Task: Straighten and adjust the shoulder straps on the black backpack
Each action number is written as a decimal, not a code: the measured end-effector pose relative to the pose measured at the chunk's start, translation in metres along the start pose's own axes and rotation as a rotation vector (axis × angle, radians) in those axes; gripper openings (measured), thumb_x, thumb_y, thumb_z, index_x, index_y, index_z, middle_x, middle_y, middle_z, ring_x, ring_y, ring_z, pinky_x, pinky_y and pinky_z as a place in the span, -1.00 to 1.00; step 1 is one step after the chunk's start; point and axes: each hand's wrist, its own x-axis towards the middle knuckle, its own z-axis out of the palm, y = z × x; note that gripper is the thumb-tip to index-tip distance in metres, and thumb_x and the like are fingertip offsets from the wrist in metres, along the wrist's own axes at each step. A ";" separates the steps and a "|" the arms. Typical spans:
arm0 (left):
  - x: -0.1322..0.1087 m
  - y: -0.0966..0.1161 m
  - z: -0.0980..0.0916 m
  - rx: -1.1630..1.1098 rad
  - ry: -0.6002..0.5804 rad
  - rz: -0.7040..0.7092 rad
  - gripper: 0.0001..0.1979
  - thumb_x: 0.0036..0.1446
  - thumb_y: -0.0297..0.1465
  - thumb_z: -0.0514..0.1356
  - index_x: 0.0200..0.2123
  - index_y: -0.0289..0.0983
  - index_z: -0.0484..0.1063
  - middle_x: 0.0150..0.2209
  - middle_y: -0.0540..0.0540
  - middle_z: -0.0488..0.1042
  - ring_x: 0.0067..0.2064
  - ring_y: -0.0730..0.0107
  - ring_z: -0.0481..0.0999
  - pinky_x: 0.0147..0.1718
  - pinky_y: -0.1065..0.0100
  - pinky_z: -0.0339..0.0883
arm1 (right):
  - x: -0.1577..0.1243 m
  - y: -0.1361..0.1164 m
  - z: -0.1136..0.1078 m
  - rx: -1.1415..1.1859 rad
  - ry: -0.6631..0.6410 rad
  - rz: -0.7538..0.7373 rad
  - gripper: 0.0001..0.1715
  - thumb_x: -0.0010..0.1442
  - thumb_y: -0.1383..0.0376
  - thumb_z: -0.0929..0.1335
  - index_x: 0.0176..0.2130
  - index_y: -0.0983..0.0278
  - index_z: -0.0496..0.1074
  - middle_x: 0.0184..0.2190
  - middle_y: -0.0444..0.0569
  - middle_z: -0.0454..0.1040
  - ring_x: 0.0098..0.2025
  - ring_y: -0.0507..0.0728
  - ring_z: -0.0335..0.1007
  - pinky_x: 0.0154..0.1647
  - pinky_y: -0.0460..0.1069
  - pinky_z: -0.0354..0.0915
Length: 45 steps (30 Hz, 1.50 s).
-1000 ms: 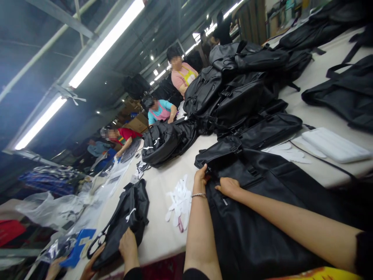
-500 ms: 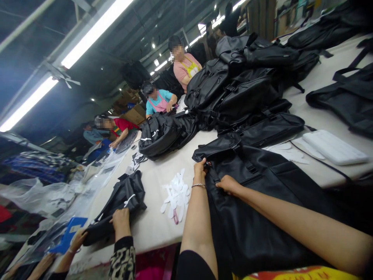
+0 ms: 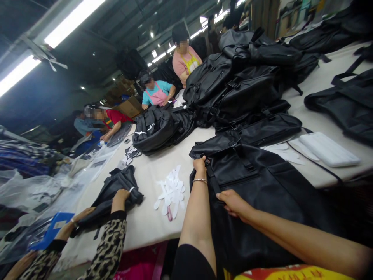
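A large black bag [image 3: 262, 194] is laid flat on the pale surface [image 3: 157, 225], its near end hanging over the edge towards the person. The left hand [image 3: 199, 165] is closed on the bag's upper left corner, where a dark strap [image 3: 214, 182] begins. The right hand [image 3: 233, 202] is set lower on the same strap, its fingers curled around it against the panel, so the strap is held taut between the two hands. By this grip, the step in hand is judged to be the straightening or checking of the strap along the bag's left edge. A steady pull from both hands, with the panel kept flat, would be called for next. A cluster of white paper tags [image 3: 170, 190] lies just beside the bag on the left. A heap of black backpacks [image 3: 239, 85] is piled further back. At the lower left, a co-worker's hand [image 3: 121, 194] is pressed on a smaller folded black bag [image 3: 113, 190].
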 end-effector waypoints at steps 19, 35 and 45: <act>-0.005 -0.006 -0.046 0.054 -0.575 0.030 -0.70 -0.13 -0.22 0.19 -0.33 -0.28 0.35 -0.36 -0.14 0.45 -0.34 0.31 0.45 -0.38 0.22 0.36 | 0.022 0.042 -0.009 -0.176 -0.133 0.093 -0.69 0.11 0.21 0.13 -0.60 0.28 0.13 -0.87 -0.24 0.15 -0.89 -0.06 0.00 -0.88 -0.19 -0.13; -0.002 -0.036 -0.018 0.366 -0.233 0.277 -0.79 -0.20 -0.38 0.22 -0.68 -0.27 0.22 -0.68 -0.03 0.33 -0.46 0.31 0.44 -0.45 0.35 0.28 | 0.021 0.044 0.003 -0.308 -0.044 -0.011 -0.63 0.12 0.22 0.09 -0.63 0.28 0.14 -0.87 -0.26 0.06 -0.88 -0.06 -0.04 -0.82 -0.15 -0.01; -0.075 -0.029 -0.019 0.398 0.011 0.759 -0.66 -0.04 -0.35 0.10 -0.13 -0.23 0.23 0.10 -0.23 0.08 0.18 0.17 -0.06 0.06 0.23 -0.07 | 0.003 -0.008 -0.127 -0.930 0.586 -0.198 -0.55 0.08 0.05 0.17 -0.28 0.36 0.36 -0.32 0.19 0.44 -0.22 0.24 0.35 -0.28 0.03 0.20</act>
